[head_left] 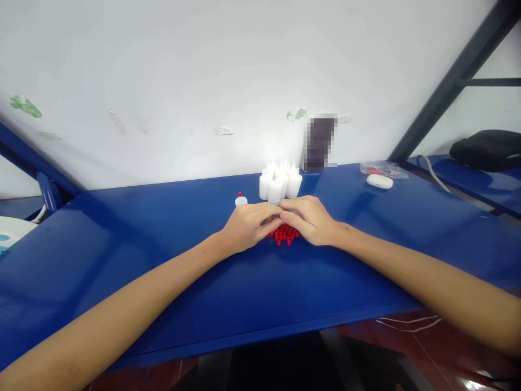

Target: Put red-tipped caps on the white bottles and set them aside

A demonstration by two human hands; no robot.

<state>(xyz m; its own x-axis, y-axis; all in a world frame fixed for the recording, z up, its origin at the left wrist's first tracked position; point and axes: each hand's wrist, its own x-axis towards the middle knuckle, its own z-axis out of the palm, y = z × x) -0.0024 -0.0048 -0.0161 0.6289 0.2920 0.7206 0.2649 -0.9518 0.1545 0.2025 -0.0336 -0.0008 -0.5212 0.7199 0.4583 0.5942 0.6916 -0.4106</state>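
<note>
My left hand (250,225) and my right hand (311,220) meet at the fingertips above a pile of small red caps (284,233). Both hands have their fingers bent and thumbs pressed in, and whatever is pinched between them is hidden. Just beyond the fingertips shows a white bottle (275,191); whether the fingers touch it I cannot tell. Behind it several white squeeze bottles with pointed tips (293,184) stand in a cluster. Left of them, next to my left hand, is another white bottle (241,201) with a red cap (240,194) on its tip.
A blue tabletop (195,304) runs against a white wall (163,70). A pixelated dark upright object (319,142) leans at the wall. To the right lie a white rounded case (380,181) and a clear plastic bag (396,170) with red bits. A dark post (448,89) rises at the right.
</note>
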